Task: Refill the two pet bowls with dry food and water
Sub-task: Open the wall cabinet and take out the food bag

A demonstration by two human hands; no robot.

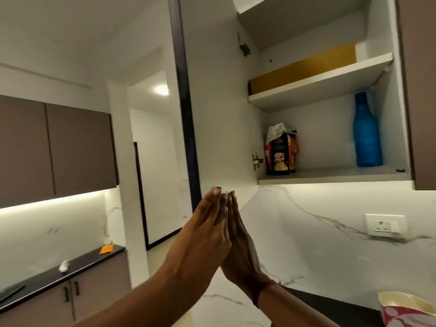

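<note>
Both hands are raised in front of the camera with the palms pressed flat against each other. The left hand [203, 234] lies in front and the right hand [241, 251] is behind it. All fingers are straight and point upward, and neither hand holds anything. The fingertips reach the lower edge of the open cabinet door [212, 114], but I cannot tell if they touch it. The wall cabinet [330, 179] stands open to the right of the hands. On its lower shelf there is a printed bag [282, 149] with a crumpled top, upright at the left side near the hinge. A blue bottle [366, 133] stands upright at the right side, well apart from the bag. The writing on the bag is too small to read. On the upper shelf [318, 83] a flat yellow-brown box [306, 69] lies. Under the cabinet is a marble wall [306, 232] with a white socket [384, 225]. In the lower right corner the open top of a red and white bag [410, 310] shows. At the far left a dark counter [82, 263] carries an orange piece [106, 249] and a white crumpled thing [63, 265].
</note>
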